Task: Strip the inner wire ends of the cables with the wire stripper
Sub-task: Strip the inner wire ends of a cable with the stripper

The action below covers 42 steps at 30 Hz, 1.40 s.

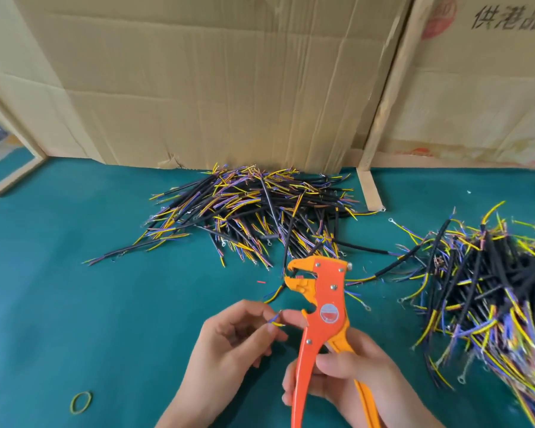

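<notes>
My right hand (349, 375) grips the handles of an orange wire stripper (318, 307), held upright with its jaws pointing left above the green mat. My left hand (232, 341) pinches the short blue and yellow inner wire ends of a cable (275, 319) between thumb and fingertips, just left of the stripper's body and below its jaws. The right index fingertip touches those wire ends. The rest of that cable is hidden inside the left hand.
A pile of black cables (250, 211) with yellow and blue ends lies at the back middle against cardboard sheets (217, 81). A second cable pile (488, 291) fills the right side. A yellow rubber band (81, 402) lies at the front left on the green mat (74, 288).
</notes>
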Motion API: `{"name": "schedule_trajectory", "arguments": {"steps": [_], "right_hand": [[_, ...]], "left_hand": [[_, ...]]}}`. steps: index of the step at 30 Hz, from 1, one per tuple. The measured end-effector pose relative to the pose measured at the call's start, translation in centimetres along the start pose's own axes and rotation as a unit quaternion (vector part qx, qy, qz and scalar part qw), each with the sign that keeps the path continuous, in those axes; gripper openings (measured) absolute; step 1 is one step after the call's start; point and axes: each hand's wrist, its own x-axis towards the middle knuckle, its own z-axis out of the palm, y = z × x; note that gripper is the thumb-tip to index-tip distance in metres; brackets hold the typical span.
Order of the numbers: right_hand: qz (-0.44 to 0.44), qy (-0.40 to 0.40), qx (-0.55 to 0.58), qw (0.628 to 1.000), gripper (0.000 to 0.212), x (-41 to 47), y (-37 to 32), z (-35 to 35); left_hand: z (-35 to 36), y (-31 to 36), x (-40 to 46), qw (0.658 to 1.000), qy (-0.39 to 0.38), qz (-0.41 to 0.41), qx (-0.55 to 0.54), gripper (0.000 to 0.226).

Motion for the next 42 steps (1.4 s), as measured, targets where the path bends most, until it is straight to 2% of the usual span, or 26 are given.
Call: {"name": "schedule_trajectory", "arguments": {"steps": [3, 7, 8, 10, 17, 21, 28, 35, 42], "right_hand": [[-0.008, 0.014, -0.003, 1.000, 0.066, 0.0, -0.1, 0.6], [-0.023, 0.029, -0.025, 0.999, 0.059, -0.2, -0.2, 1.5], [-0.024, 0.033, -0.030, 0.999, 0.059, -0.3, -0.2, 1.8], [-0.027, 0.044, -0.032, 0.998, 0.060, -0.8, -0.3, 2.3], [-0.030, 0.040, -0.047, 0.998, 0.062, -0.5, -0.2, 2.3], [-0.046, 0.041, -0.045, 0.997, 0.062, 0.0, -0.1, 1.9], [-0.051, 0.016, -0.066, 0.996, 0.061, 0.2, 0.1, 1.3], [-0.037, 0.028, -0.076, 0.996, 0.061, 0.4, 0.2, 1.2], [-0.027, 0.046, -0.072, 0.996, 0.060, 0.5, 0.2, 1.3]], "left_hand": [[0.5, 0.8, -0.3, 1.000, 0.005, -0.002, 0.000, 0.019], [0.7, 0.9, -0.3, 1.000, -0.016, 0.011, 0.014, 0.002], [0.7, 1.0, -0.3, 1.000, -0.014, 0.015, 0.016, 0.005], [0.7, 1.0, -0.3, 1.000, 0.007, 0.014, 0.007, 0.015], [1.1, 0.6, 0.2, 0.998, 0.065, 0.004, -0.009, 0.020], [1.4, 0.3, 0.6, 0.989, 0.145, 0.003, -0.001, 0.012], [2.0, 0.2, 0.9, 0.980, 0.193, -0.001, 0.040, 0.012], [2.2, 0.0, 0.8, 0.980, 0.175, 0.006, 0.092, 0.014], [1.9, 0.0, 1.0, 0.983, 0.172, 0.009, 0.069, 0.012]]}}
